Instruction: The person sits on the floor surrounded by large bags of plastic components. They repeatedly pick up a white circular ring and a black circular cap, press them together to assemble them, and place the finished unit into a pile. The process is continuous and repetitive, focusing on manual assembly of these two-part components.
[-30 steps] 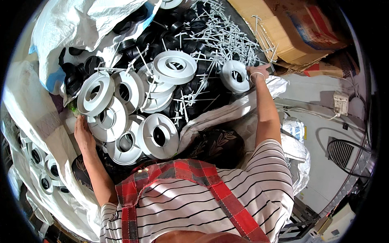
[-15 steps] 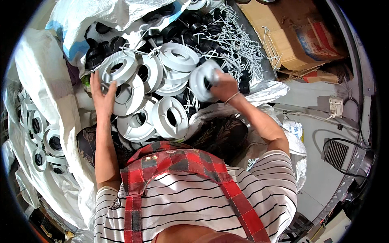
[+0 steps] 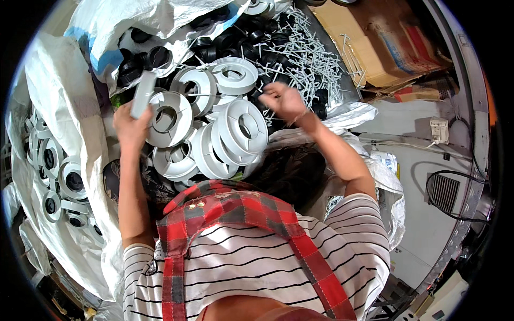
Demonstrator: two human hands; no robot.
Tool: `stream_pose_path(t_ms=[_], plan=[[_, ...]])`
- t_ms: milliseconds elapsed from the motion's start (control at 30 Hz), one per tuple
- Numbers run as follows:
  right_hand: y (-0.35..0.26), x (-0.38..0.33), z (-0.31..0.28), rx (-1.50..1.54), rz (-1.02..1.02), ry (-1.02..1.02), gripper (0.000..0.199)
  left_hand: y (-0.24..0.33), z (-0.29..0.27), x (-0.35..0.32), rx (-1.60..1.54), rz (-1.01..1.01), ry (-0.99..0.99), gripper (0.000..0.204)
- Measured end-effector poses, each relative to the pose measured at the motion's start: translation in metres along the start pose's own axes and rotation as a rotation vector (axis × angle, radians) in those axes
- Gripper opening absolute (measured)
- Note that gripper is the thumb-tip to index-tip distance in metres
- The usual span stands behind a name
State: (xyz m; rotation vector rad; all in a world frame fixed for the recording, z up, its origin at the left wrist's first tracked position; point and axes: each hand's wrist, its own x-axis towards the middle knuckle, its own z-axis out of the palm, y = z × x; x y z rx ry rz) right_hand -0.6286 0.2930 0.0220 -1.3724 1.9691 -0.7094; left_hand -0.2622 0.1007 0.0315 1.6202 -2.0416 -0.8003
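My left hand is closed on a white plastic flanged ring, held tilted up so that it shows edge-on. Beside it lies a loose pile of similar wide rings, among them a white ring next to my left fingers and a white ring leaning on others near my lap. Over the right side of the pile hovers my right hand, slightly blurred, its fingers curled together. Whatever those fingers may hold cannot be made out. Behind the rings are black round plastic parts.
Many thin white plastic sticks lie heaped at the far right, by a flattened cardboard box. A white woven sack borders the left, with more ringed parts beyond it. A black cable loops at the right.
The ring from my right hand now rests on the pile near my lap, and that hand is apart from it. My left hand has lifted the upper-left ring and turned it on edge.
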Motion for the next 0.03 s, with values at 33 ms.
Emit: stream_pose_path(t_ms=[33], plan=[[0.0573,0.0173,-0.0088,0.025,0.261,-0.016,0.041,-0.0169,-0.0041,0.0039,-0.398,-0.143,-0.105,0.05]])
